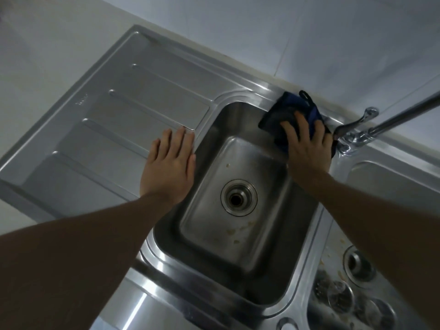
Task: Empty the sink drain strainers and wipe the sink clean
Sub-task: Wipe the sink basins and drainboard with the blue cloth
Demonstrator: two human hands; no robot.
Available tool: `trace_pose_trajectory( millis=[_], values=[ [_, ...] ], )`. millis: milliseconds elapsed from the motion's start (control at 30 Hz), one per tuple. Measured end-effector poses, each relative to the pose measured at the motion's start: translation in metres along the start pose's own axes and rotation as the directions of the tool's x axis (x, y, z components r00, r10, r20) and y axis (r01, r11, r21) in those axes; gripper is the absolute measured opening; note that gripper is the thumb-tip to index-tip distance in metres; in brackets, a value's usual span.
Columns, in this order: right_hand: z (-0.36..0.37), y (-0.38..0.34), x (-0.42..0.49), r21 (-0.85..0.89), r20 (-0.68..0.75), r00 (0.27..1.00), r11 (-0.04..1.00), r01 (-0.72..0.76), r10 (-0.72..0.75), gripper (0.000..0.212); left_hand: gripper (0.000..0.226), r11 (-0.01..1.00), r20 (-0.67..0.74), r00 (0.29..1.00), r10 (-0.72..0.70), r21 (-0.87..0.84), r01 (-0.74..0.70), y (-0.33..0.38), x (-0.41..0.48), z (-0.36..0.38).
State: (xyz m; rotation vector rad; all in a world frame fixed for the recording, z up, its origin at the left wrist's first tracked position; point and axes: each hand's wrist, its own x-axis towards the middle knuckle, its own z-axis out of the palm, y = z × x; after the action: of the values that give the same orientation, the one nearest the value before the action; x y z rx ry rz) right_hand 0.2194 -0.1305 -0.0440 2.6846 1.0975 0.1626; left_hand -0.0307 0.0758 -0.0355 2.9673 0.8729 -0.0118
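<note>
This is a kitchen: a stainless-steel sink (181, 275) is set into a pale countertop (35, 67), with a ribbed drainboard (107, 120) on one side of the main basin (214, 144) and a second bowl (331, 270) on the other. A chrome tap (352, 136) rises from the back rim, and large white wall tiles (309, 32) stand behind it. Food specks (234, 232) dot the basin floor, and what may be glassware (339, 297) sits blurred in the second bowl

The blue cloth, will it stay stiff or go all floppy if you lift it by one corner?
Probably floppy: the blue cloth bends over the sink rim under the right hand. Likely light too, since it looks thin. It should slide easily on the smooth steel.
</note>
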Motion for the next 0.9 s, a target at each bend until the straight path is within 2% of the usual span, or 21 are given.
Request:
trace_pose_trajectory(
  millis=[133, 167, 233, 333, 433, 533, 633, 733, 800, 900],
  values=[
    [-0.01, -0.018, 0.015, 0.09, 0.014, 0.993, 0.989, -0.121, 0.12, 0.091, 0.058, 1.0, 0.005, 1.0, 0.003, -0.026, -0.003, 0.002, 0.001, -0.002],
    [-0.014, -0.025, 0.024, 0.112, 0.001, 0.996, 0.99, -0.087, 0.087, 0.087, 0.058, 1.0, 0.006, 1.0, 0.005, -0.028, -0.005, 0.002, 0.001, -0.002],
    [-0.022, -0.039, 0.045, 0.125, -0.029, 0.996, 0.989, 0.082, -0.079, 0.081, 0.058, 1.0, 0.008, 1.0, 0.001, -0.023, -0.001, 0.001, 0.0, -0.002],
    [-0.036, -0.054, 0.071, 0.101, -0.048, 0.958, 0.952, 0.288, -0.284, 0.075, 0.058, 1.0, 0.013, 1.0, 0.005, -0.016, -0.005, 0.0, 0.001, -0.003],
    [-0.034, -0.048, 0.066, -0.062, -0.042, 0.923, 0.923, 0.379, -0.382, 0.067, 0.058, 1.0, 0.008, 1.0, 0.012, -0.008, -0.012, -0.001, 0.001, -0.003],
    [-0.019, -0.017, 0.043, -0.305, 0.014, 0.858, 0.815, 0.493, -0.514, 0.054, 0.058, 1.0, 0.005, 1.0, 0.015, -0.002, -0.015, 0.0, 0.001, -0.003],
    [-0.007, 0.002, 0.025, -0.405, 0.231, 0.765, 0.655, 0.638, -0.602, 0.043, 0.058, 1.0, 0.007, 1.0, 0.01, -0.003, -0.01, 0.001, 0.0, -0.004],
    [0.001, 0.003, 0.021, -0.438, 0.45, 0.707, 0.556, 0.707, -0.545, 0.036, 0.057, 1.0, 0.011, 1.0, 0.004, 0.003, -0.004, 0.002, 0.0, -0.005],
    [0.001, 0.001, 0.021, -0.455, 0.455, 0.722, 0.56, 0.692, -0.522, 0.036, 0.057, 1.0, 0.011, 1.0, 0.004, 0.011, -0.004, 0.003, 0.0, -0.004],
    [-0.005, -0.005, 0.026, -0.47, 0.305, 0.774, 0.619, 0.63, -0.555, 0.046, 0.057, 1.0, 0.001, 1.0, -0.006, 0.015, 0.006, 0.003, 0.0, -0.002]
  ],
)
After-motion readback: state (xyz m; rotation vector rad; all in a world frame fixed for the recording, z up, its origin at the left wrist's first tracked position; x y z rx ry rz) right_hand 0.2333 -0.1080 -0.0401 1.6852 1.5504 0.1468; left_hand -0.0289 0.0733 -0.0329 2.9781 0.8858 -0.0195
